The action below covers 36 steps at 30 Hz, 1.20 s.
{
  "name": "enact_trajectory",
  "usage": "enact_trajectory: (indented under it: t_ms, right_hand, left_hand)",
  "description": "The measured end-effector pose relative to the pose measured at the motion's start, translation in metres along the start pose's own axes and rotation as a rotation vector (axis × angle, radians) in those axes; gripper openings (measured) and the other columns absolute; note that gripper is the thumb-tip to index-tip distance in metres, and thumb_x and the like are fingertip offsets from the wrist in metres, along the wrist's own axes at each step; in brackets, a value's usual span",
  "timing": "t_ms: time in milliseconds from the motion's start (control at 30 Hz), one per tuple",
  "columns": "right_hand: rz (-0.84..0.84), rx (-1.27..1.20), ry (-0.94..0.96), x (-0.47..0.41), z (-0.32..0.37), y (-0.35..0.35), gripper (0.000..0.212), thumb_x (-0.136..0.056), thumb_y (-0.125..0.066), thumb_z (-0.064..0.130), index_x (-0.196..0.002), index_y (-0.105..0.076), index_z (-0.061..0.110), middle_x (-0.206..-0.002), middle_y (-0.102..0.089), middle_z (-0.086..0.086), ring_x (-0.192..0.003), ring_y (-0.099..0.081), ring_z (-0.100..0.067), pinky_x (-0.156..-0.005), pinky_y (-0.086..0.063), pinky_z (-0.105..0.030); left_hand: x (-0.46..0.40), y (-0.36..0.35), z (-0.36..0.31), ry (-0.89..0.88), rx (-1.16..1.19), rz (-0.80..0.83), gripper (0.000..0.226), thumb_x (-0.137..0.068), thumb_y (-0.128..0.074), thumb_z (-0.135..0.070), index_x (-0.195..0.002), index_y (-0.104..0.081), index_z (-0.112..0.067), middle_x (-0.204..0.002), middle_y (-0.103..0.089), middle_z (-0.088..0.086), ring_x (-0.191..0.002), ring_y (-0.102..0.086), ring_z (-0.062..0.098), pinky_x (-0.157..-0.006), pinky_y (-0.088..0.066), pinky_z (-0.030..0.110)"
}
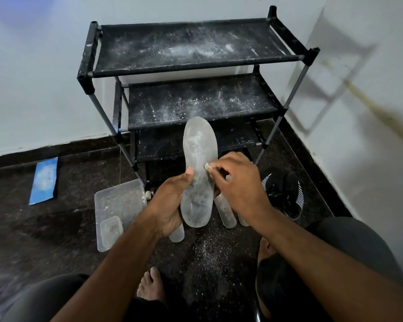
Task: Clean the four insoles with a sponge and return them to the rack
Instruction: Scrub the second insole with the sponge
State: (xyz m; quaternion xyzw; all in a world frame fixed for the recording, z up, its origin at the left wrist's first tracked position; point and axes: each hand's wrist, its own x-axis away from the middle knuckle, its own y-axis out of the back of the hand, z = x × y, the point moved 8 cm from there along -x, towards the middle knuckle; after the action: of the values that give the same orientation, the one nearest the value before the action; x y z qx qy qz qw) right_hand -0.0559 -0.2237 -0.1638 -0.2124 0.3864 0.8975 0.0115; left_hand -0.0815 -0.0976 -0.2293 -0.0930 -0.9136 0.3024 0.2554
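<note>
My left hand [172,201] grips a dusty grey insole [199,159] around its heel half, toe pointing up toward the rack. My right hand [237,182] pinches a small pale sponge [207,167] against the insole's right edge near its middle. Three more insoles lie on the floor below: one end [177,235] shows under my left wrist, another [226,212] beside the held insole, and a third [243,220] is mostly hidden by my right forearm. The black shoe rack [196,59] stands behind, its shelves speckled with white powder.
A clear plastic tray [116,205] with a smaller container [111,228] in it sits on the dark floor at left. A blue card [44,180] lies further left. Black shoes [286,194] sit at right by the wall. White powder is scattered between my bare feet [150,287].
</note>
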Motion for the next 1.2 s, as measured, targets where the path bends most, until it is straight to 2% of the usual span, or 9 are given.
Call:
enact_trajectory:
  t_ms: [167,267,400,533,667,800,967,1100,1200]
  right_hand:
    - [0.193,-0.026,0.156,0.013,0.021,-0.020,0.012,-0.088,-0.070,0.021,-0.097,-0.075,0.014,-0.090,-0.062,0.005,-0.088,-0.052,-0.008,-0.078,-0.051,-0.026]
    - [0.120,-0.007,0.098,0.006,0.014,-0.009,0.013,-0.088,-0.070,0.021,-0.098,-0.075,0.015,-0.089,-0.062,0.004,-0.085,-0.052,-0.008,-0.075,-0.049,-0.022]
    - [0.337,-0.001,0.188,0.021,0.030,-0.029,0.015,-0.092,-0.064,0.026,-0.091,-0.074,0.015,-0.088,-0.056,0.007,-0.086,-0.044,-0.003,-0.075,-0.039,-0.014]
    - [0.218,0.042,0.133,0.012,0.020,-0.018,0.015,-0.091,-0.066,0.023,-0.097,-0.075,0.014,-0.091,-0.061,0.004,-0.089,-0.050,-0.008,-0.078,-0.049,-0.027]
    - [0.383,-0.045,0.202,0.025,0.031,-0.034,0.015,-0.091,-0.064,0.023,-0.089,-0.074,0.013,-0.089,-0.061,0.004,-0.089,-0.052,-0.010,-0.081,-0.050,-0.034]
    - [0.203,0.002,0.099,0.013,0.015,-0.017,0.014,-0.090,-0.067,0.023,-0.098,-0.075,0.015,-0.093,-0.063,0.004,-0.091,-0.055,-0.011,-0.080,-0.053,-0.035]
    - [0.477,-0.059,0.222,0.034,0.037,-0.037,0.017,-0.089,-0.063,0.026,-0.083,-0.072,0.012,-0.088,-0.061,0.005,-0.092,-0.053,-0.010,-0.083,-0.046,-0.031]
    - [0.306,-0.046,0.149,0.019,0.025,-0.022,0.013,-0.091,-0.066,0.025,-0.088,-0.074,0.016,-0.092,-0.062,0.009,-0.092,-0.045,0.004,-0.082,-0.041,-0.013]
    - [0.367,-0.041,0.165,0.026,0.030,-0.029,0.014,-0.092,-0.064,0.024,-0.085,-0.071,0.015,-0.090,-0.060,0.008,-0.090,-0.049,-0.004,-0.080,-0.046,-0.024]
  left_hand:
    - [-0.001,0.009,-0.003,0.003,0.066,-0.069,0.039,-0.110,-0.038,-0.025,-0.127,-0.062,0.002,-0.104,-0.072,0.018,-0.087,-0.072,0.023,-0.082,-0.063,0.035]
    - [-0.003,0.013,-0.006,-0.017,0.095,-0.107,0.039,-0.111,-0.038,-0.025,-0.128,-0.062,0.002,-0.112,-0.071,0.020,-0.093,-0.072,0.024,-0.087,-0.062,0.035]
    - [-0.002,0.018,-0.001,0.028,0.083,-0.153,0.049,-0.111,-0.041,-0.034,-0.134,-0.057,0.005,-0.111,-0.071,0.021,-0.094,-0.071,0.027,-0.087,-0.060,0.041]
    - [-0.002,0.018,-0.003,0.004,0.048,-0.175,0.048,-0.111,-0.041,-0.033,-0.132,-0.058,0.006,-0.107,-0.072,0.021,-0.092,-0.072,0.026,-0.086,-0.059,0.040]
    - [-0.001,0.017,-0.004,0.026,0.063,-0.188,0.049,-0.111,-0.037,-0.036,-0.126,-0.060,0.006,-0.103,-0.074,0.020,-0.086,-0.075,0.026,-0.074,-0.064,0.040]
    - [0.001,0.014,-0.008,-0.003,0.090,-0.167,0.045,-0.113,-0.035,-0.030,-0.123,-0.060,0.005,-0.101,-0.076,0.019,-0.086,-0.075,0.024,-0.079,-0.063,0.037]
    - [0.002,0.012,-0.005,0.048,0.125,-0.134,0.057,-0.113,-0.027,-0.037,-0.122,-0.062,0.008,-0.119,-0.072,0.026,-0.103,-0.075,0.031,-0.087,-0.063,0.046]
    - [0.000,0.016,-0.010,0.025,0.125,-0.144,0.053,-0.113,-0.030,-0.036,-0.134,-0.054,0.006,-0.126,-0.070,0.024,-0.099,-0.075,0.029,-0.080,-0.064,0.045]
    - [0.000,0.016,-0.007,0.033,0.085,-0.154,0.054,-0.112,-0.031,-0.039,-0.128,-0.059,0.004,-0.122,-0.072,0.023,-0.098,-0.076,0.028,-0.091,-0.057,0.050]
